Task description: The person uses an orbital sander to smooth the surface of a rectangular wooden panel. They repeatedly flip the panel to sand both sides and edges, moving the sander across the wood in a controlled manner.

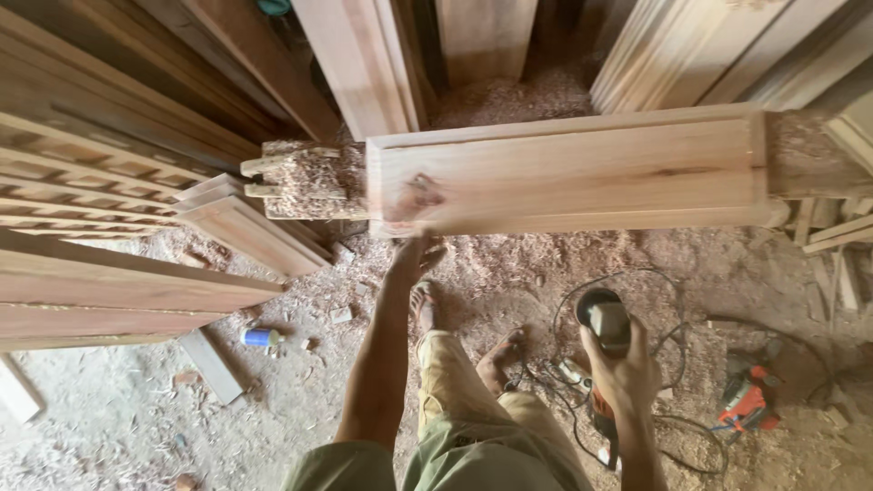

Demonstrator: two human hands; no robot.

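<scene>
L hand on wood panel, R hand w/ power sander.

Long pale wood panel [582,173] lies flat across the upper middle of the view, raised above the sawdust floor [136,409]. Left hand [416,256] reaches up to panel's near-left edge, fingers touching its underside; how tight the grip is, can't tell. Right hand [627,368] sits below panel, wrapped round a grey power sander [605,323], cord [673,427] looping under it. Orange tool [750,395] on floor, right of sander. Blue can [261,337] well left of panel's end.
</scene>
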